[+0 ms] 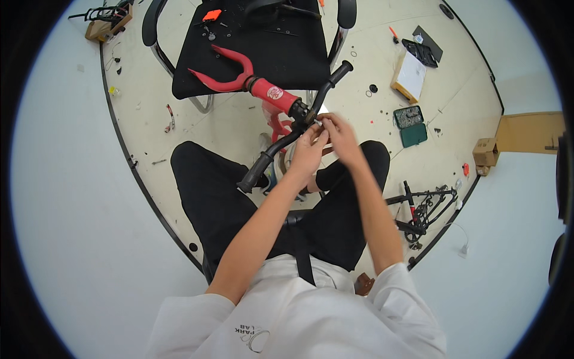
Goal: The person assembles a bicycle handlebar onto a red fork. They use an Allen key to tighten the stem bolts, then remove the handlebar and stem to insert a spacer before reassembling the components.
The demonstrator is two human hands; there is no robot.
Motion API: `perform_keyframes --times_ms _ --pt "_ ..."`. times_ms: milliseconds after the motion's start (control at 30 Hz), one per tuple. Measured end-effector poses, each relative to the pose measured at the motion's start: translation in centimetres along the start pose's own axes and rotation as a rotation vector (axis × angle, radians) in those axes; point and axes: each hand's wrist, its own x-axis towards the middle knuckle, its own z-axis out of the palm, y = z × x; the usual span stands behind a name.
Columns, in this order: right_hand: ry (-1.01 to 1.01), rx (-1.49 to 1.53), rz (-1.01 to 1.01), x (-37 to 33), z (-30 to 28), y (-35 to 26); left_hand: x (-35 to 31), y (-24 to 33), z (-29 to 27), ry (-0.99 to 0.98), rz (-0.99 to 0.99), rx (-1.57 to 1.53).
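Note:
A red bike fork [263, 85] lies with its two prongs on the chair seat, and its head tube points toward me. At its near end a black handlebar [281, 143] with ribbed grips is fixed, slanting from lower left to upper right. My left hand [308, 151] has its fingers pinched together just below the stem clamp [303, 113]. My right hand [339, 137], slightly blurred, is closed beside it, fingertips nearly meeting the left ones. A small pale, shiny bit shows at the right fingertips; its kind is too small to tell. What the left fingers hold is hidden.
A black office chair [185, 75] stands in front, with an orange piece [211, 15] and small hardware on it. On the floor at right are a green case [412, 136], a white-topped box [410, 76] and a black bike frame [418, 209]. Small parts lie scattered at left.

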Motion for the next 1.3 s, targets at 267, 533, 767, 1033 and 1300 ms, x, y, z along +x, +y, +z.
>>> perform_keyframes --times_ms 267,533,767,1033,1300 --pt "0.152 0.468 0.362 -4.1 2.7 1.8 -1.4 -3.4 -3.1 -0.015 0.046 0.344" --pt "0.141 0.321 0.2 -4.5 1.9 -2.4 -6.3 -6.1 -9.6 0.102 -0.266 0.503" --pt "0.099 0.351 0.218 -2.4 2.2 -3.6 -6.3 -4.9 -10.1 0.096 -0.244 0.506" --pt "0.328 -0.154 -0.263 -2.9 2.5 -4.1 -6.5 -5.3 -10.9 0.093 -0.227 0.493" --pt "0.13 0.229 0.184 -2.4 2.4 -3.4 -6.6 -5.2 -10.3 0.08 -0.254 0.54"
